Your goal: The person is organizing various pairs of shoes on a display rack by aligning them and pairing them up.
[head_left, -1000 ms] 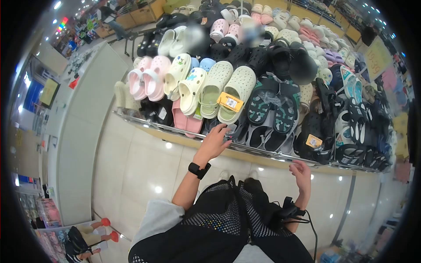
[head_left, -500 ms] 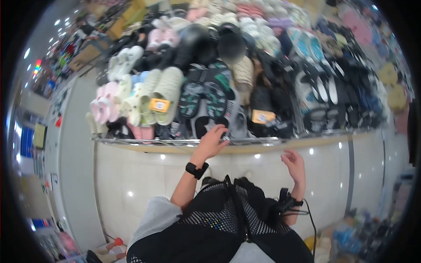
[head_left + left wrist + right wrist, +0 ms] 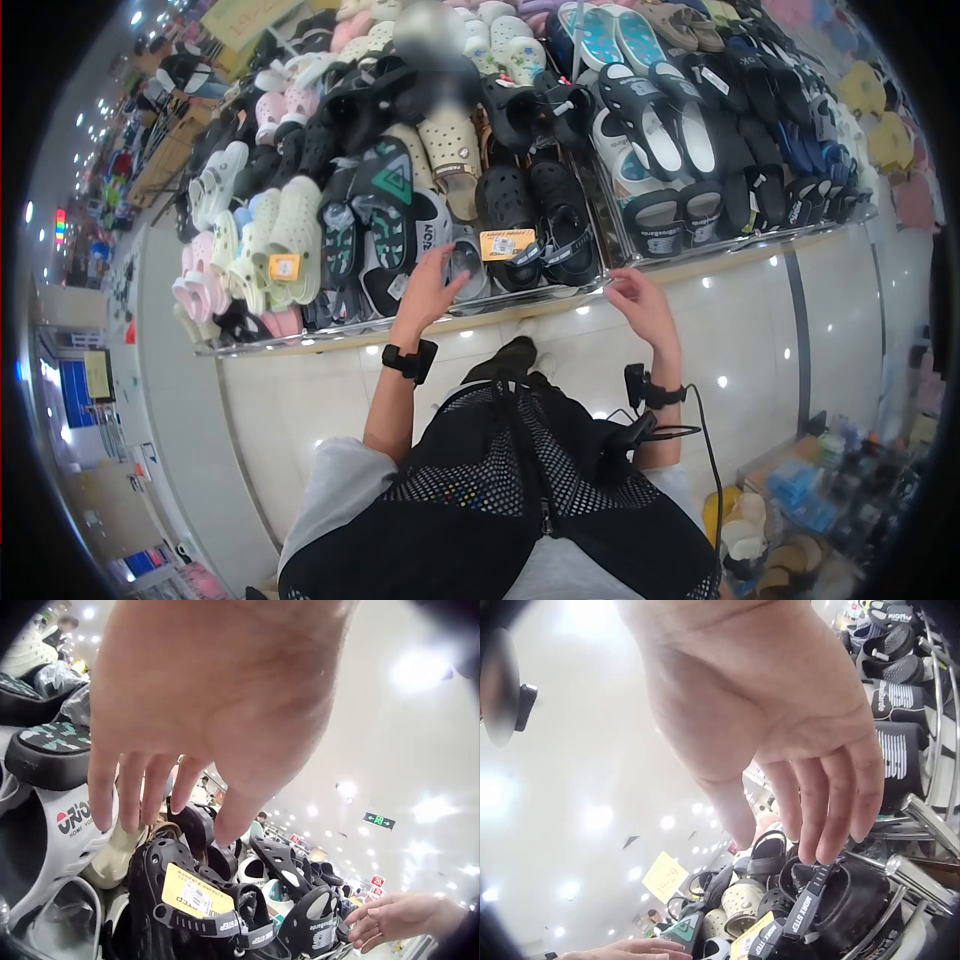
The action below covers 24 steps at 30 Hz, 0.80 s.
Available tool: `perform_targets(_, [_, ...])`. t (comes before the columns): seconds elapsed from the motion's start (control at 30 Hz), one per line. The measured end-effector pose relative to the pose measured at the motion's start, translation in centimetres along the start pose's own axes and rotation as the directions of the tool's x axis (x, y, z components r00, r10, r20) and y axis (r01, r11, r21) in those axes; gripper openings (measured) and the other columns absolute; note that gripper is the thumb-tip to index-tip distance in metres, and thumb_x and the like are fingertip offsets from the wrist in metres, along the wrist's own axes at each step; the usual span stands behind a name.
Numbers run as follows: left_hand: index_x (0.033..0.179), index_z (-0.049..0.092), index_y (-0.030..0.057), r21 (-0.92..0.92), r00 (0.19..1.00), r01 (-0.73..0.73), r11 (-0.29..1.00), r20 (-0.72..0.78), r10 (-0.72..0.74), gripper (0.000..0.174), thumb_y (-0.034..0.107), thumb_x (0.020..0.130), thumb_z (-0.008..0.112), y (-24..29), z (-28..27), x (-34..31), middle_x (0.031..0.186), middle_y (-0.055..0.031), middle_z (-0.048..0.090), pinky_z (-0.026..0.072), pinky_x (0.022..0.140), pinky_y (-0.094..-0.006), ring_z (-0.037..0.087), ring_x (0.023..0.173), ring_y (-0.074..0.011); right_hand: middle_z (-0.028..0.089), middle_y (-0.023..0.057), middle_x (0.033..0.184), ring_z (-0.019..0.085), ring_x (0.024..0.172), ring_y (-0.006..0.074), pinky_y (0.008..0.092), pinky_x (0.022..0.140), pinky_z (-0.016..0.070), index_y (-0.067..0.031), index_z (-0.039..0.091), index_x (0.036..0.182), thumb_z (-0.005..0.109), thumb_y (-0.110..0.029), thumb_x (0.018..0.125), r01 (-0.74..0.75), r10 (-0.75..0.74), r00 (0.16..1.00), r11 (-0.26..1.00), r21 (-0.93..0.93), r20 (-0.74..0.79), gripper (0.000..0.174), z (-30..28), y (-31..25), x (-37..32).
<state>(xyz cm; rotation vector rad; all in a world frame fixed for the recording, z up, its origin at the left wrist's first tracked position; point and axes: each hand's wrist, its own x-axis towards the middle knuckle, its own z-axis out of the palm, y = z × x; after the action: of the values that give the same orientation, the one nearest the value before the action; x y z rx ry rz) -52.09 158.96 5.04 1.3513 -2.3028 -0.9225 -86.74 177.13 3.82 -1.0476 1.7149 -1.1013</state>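
Observation:
My left hand [image 3: 425, 298] hovers with loosely spread fingers at the front rail, holding nothing. It is nearest the white-and-black slides [image 3: 71, 825] with lettering on the strap and a grey clear-looking shoe [image 3: 468, 268]. To the right of it sits a pair of black clogs [image 3: 510, 200] with lettered heel straps and a yellow price tag [image 3: 508, 244]. My right hand [image 3: 645, 308], its fingers relaxed and slightly bent, hangs just in front of the rail, right of those clogs. In the right wrist view nothing lies within its fingers.
A metal rail [image 3: 440, 325] edges the display. Dark camouflage-patterned slides [image 3: 340, 240], cream clogs [image 3: 295, 235] and pink clogs [image 3: 205, 270] lie leftward. Black-and-white slides [image 3: 655, 125] lie right of a metal divider. A pale counter [image 3: 185, 420] stands at left; tiled floor [image 3: 720, 350] lies below.
The view has shifted rightward along the display. My left hand has gone from in front of the cream clogs to beside the black clogs; my right hand has come closer to the rail.

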Motion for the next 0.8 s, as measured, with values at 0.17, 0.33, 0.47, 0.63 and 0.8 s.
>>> perform_targets(0.17, [0.144, 0.052, -0.0046, -0.227, 0.995, 0.09, 0.97, -0.03, -0.099, 0.063, 0.028, 0.096, 0.076, -1.3, 2.3, 6.6, 0.142, -0.0247, 0.06, 0.0495, 0.108, -0.0424, 0.062, 0.128, -0.0357, 0.077, 0.0102, 0.102, 0.072, 0.091, 0.016, 0.0302, 0.082, 0.0564, 0.0003, 0.067, 0.125, 0.081, -0.021, 0.092, 0.018, -0.018, 0.998, 1.0, -0.009, 0.058, 0.042, 0.7, -2.0, 5.4])
perform_targets(0.33, [0.142, 0.052, -0.009, -0.12, 0.975, 0.091, 0.989, -0.19, -0.113, 0.073, 0.038, 0.093, 0.079, -4.2, 7.6, 14.4, 0.138, -0.0266, 0.063, 0.0496, 0.107, -0.0411, 0.062, 0.129, -0.0349, 0.075, 0.0158, 0.116, 0.072, 0.102, 0.0209, 0.0334, 0.091, 0.0565, -0.0002, 0.065, 0.132, 0.083, -0.027, 0.09, 0.068, -0.069, 0.997, 0.997, 0.041, 0.018, 0.052, 2.0, -1.6, 13.6])
perform_targets(0.47, [0.134, 0.057, -0.0134, -0.32, 0.923, 0.3, 0.899, -0.139, -0.358, 0.08, 0.045, 0.086, 0.083, -5.5, 10.5, 18.3, 0.126, -0.0321, 0.069, 0.0513, 0.103, -0.0449, 0.068, 0.119, -0.0417, 0.068, 0.0225, 0.133, 0.066, 0.124, 0.0342, 0.0418, 0.105, 0.0516, 0.0015, 0.058, 0.14, 0.083, -0.036, 0.089, 0.11, -0.119, 0.991, 0.983, -0.148, -0.054, 0.068, 3.4, -0.4, 21.4])
perform_targets(0.63, [0.124, 0.065, -0.0123, -0.382, 0.888, 0.385, 0.84, -0.096, -0.45, 0.08, 0.047, 0.077, 0.09, -4.4, 8.9, 19.1, 0.114, -0.0263, 0.075, 0.0565, 0.094, -0.0408, 0.074, 0.106, -0.0362, 0.067, 0.0269, 0.133, 0.064, 0.126, 0.0405, 0.0447, 0.109, 0.0491, 0.0055, 0.057, 0.141, 0.085, -0.044, 0.083, 0.075, -0.081, 0.997, 0.9, -0.429, 0.005, 0.081, 4.6, 0.9, 28.4])
perform_targets(0.8, [0.122, 0.067, -0.0111, -0.456, 0.884, 0.44, 0.774, 0.068, -0.462, 0.085, 0.046, 0.067, 0.097, -6.9, 9.4, 19.5, 0.114, -0.0214, 0.076, 0.0561, 0.095, -0.039, 0.074, 0.104, -0.0306, 0.068, 0.0226, 0.132, 0.068, 0.12, 0.0296, 0.0359, 0.104, 0.0517, 0.0121, 0.055, 0.141, 0.092, -0.035, 0.078, -0.09, 0.188, 0.928, 0.951, -0.297, 0.322, 0.087, 4.8, 1.0, 31.2])
